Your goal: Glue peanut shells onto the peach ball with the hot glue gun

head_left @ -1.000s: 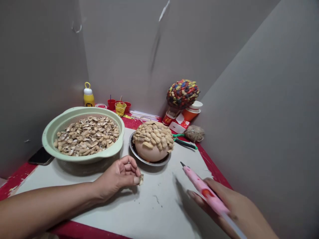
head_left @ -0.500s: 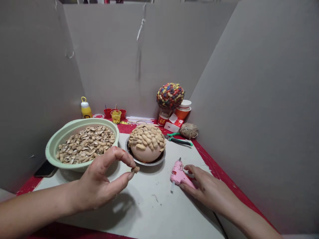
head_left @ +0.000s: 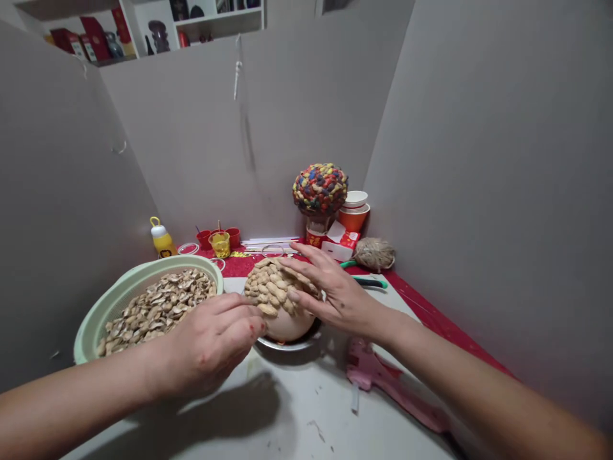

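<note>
A pale ball half covered in glued peanut shells sits in a metal dish at mid table. My left hand has its fingers pressed together against the ball's lower left side; the peanut shell it pinched is hidden behind the fingertips. My right hand lies open and flat on the ball's right side, fingers spread over the shells. A pink glue gun lies on the white tabletop just under my right wrist. A green colander full of peanut shells stands to the left.
Grey cardboard walls close in the table on three sides. At the back stand a yellow bottle, small red cups, a multicoloured shell ball, stacked paper cups, a twine ball and green-handled pliers.
My right hand laid the glue gun on the table and moved up onto the ball. My left hand carried the shell from the tabletop to the ball's side. The camera tilted up.
</note>
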